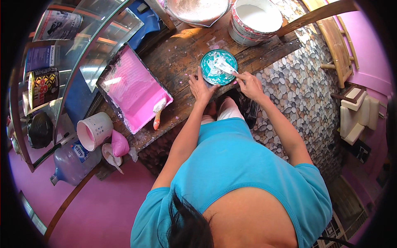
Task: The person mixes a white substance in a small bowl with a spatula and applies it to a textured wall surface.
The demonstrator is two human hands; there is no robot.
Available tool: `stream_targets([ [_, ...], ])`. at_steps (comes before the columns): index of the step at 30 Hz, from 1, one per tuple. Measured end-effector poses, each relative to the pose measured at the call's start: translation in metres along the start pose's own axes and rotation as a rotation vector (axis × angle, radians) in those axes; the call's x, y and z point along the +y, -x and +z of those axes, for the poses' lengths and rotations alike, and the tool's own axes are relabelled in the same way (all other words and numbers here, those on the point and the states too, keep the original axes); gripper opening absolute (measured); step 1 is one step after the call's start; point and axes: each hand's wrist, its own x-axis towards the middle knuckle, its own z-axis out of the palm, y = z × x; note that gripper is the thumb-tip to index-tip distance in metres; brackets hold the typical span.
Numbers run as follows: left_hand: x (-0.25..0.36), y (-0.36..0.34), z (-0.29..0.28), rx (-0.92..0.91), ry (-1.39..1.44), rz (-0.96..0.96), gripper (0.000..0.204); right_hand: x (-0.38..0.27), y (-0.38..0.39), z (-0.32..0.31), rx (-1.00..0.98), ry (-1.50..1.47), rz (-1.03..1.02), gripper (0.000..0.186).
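1. Head view: the teal bowl (218,67) sits on the dark wooden desk (178,62), far middle, streaked with white paste inside.
2. Left hand (201,87) rests flat on the desk at the bowl's near-left rim, fingers spread open and touching the edge, not gripping anything.
3. Right hand (249,84) is just near-right of the bowl, fingers closed round the handle of a scraper (225,66) whose white-coated blade lies inside the bowl.
4. Left of all that there's a pink paint tray (132,89) with a brush (158,111) lying at its near end.
5. Far right on the desk: a white bucket (252,18) full of white stuff, with a big metal basin (196,10) to its left.
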Motion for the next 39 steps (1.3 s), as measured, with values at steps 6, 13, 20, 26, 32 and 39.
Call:
stream_targets([
  [6, 0.001, -0.001, 0.0, 0.012, 0.003, 0.023, 0.116, 0.009, 0.019, 0.029, -0.006, 0.244, 0.004, 0.033],
  [13, -0.001, -0.001, 0.0, 0.005, -0.011, 0.002, 0.115, 0.009, -0.005, 0.005, -0.04, 0.016, 0.012, 0.029],
  [20, 0.002, 0.001, 0.001, -0.008, -0.002, -0.001, 0.114, 0.018, 0.019, 0.036, -0.039, 0.291, -0.02, 0.039],
  [26, -0.001, 0.002, 0.002, -0.012, -0.006, -0.018, 0.114, 0.001, 0.0, 0.007, -0.043, 0.218, -0.045, 0.038],
  [32, 0.002, -0.003, 0.001, -0.086, -0.024, -0.045, 0.118, 0.019, 0.009, 0.017, -0.062, 0.41, -0.059, 0.045],
  [39, -0.003, 0.0, 0.003, -0.074, -0.028, -0.045, 0.118, 0.004, -0.009, 0.002, -0.056, 0.118, -0.066, 0.04],
])
